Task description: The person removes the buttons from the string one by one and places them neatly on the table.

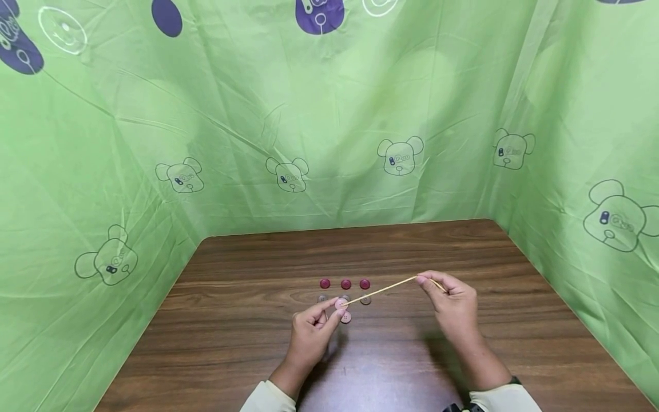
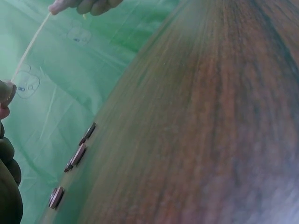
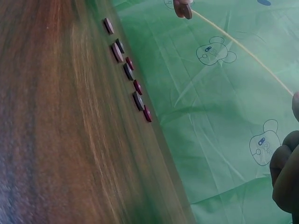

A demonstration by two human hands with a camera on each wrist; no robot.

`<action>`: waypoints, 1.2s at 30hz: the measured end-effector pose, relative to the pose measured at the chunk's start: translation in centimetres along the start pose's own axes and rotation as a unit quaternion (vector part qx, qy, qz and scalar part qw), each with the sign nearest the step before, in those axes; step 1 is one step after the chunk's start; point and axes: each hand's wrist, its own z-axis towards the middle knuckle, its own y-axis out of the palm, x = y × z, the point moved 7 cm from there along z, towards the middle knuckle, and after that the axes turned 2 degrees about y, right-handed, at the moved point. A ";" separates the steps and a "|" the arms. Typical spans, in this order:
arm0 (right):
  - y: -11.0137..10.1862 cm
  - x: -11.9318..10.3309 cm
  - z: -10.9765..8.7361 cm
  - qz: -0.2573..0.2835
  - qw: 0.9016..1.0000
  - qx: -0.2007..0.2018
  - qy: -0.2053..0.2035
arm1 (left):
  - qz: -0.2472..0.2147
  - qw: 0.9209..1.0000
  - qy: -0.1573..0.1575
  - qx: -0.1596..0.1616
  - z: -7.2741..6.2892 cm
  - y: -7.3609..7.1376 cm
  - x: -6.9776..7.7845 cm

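My left hand [image 1: 309, 337] pinches a pink button [image 1: 341, 304] between thumb and index finger, raised above the table. A thin yellow cord [image 1: 381, 290] stretches from this button up to my right hand [image 1: 455, 306], whose thumb and fingertips pinch it. A short end of the cord hangs past the right fingers. In the right wrist view the cord [image 3: 243, 48] looks straight and taut, meeting the face of the held button [image 3: 187, 11]. Below the left fingertips another pink button [image 1: 346, 317] lies flat on the table.
A row of three dark red buttons [image 1: 346, 284] lies on the wooden table [image 1: 247, 343] beyond the hands. Grey-brown buttons [image 1: 365, 300] form a nearer row, partly covered by the left hand. Green printed sheeting [image 1: 329, 200] surrounds the table's back and sides.
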 end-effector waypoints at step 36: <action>0.1 0.4 0.0 0.005 1.000 0.011 0.008 | 0.019 0.992 -0.111 -0.060 -0.2 3.3 -1.7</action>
